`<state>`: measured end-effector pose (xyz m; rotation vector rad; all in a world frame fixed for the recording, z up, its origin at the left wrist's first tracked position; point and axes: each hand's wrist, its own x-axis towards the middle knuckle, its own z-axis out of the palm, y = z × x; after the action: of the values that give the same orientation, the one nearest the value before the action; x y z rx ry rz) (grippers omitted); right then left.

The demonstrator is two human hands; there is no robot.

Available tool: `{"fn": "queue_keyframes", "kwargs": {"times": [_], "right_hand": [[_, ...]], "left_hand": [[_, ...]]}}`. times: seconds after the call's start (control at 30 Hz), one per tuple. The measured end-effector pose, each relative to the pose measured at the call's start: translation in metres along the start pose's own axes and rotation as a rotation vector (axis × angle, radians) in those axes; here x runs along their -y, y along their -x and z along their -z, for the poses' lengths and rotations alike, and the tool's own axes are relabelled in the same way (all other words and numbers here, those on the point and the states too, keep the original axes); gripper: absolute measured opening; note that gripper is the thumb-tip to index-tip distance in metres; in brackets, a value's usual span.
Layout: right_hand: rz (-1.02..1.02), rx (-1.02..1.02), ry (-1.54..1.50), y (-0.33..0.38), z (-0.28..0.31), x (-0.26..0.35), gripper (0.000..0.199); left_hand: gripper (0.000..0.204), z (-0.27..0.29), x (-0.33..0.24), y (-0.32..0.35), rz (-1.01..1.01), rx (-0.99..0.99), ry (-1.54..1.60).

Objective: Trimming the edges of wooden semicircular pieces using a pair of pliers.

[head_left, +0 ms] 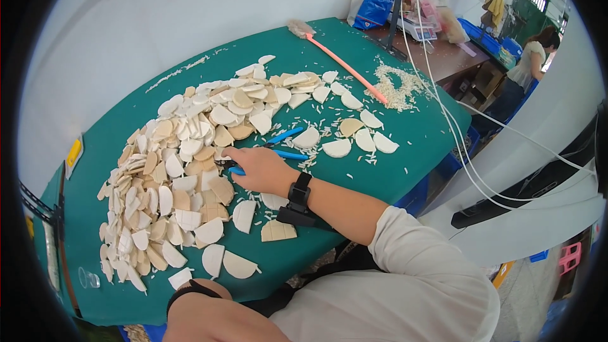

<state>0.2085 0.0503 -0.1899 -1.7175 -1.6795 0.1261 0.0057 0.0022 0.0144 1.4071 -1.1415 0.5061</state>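
Over the edge of a heap of flat half-round white and beige pieces (pixel 171 164), my right hand (pixel 256 170) is closed, fingers curled around a blue-handled tool (pixel 236 170) with a dark head, mostly hidden by the hand. Just beyond that hand, a pair of blue-handled pliers (pixel 291 154) lies with its handles spread; its head is partly covered. Of my left hand (pixel 212 285), only a bit past the black wrist band shows at the table's near edge, next to some half-round pieces (pixel 213 259). Its fingers are out of sight.
A green-covered table (pixel 373 171) carries several separate half-rounds and scattered thin white slivers (pixel 396 88). An orange-handled brush (pixel 345 64) lies at the far side. White cables (pixel 437 98) hang at the right. Another person (pixel 529 69) is at the far right.
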Motion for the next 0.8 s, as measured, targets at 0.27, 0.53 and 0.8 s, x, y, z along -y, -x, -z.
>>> {"fn": "queue_keyframes", "kwargs": {"times": [0.27, 0.53, 0.8], "right_hand": [[0.039, -0.027, 0.005, -0.001, -0.005, 0.0, 0.041], [0.02, -0.025, -0.01, 0.0, 0.002, -0.006, 0.037], [0.011, -0.01, 0.022, -0.001, -0.001, -0.006, 0.035]], "left_hand": [[0.009, 0.0, 0.004, 0.003, -0.205, 0.023, -0.12], [0.006, -0.003, 0.003, 0.006, -0.171, -0.03, -0.158], [0.008, -0.004, 0.004, 0.006, -0.217, -0.05, -0.149]]}}
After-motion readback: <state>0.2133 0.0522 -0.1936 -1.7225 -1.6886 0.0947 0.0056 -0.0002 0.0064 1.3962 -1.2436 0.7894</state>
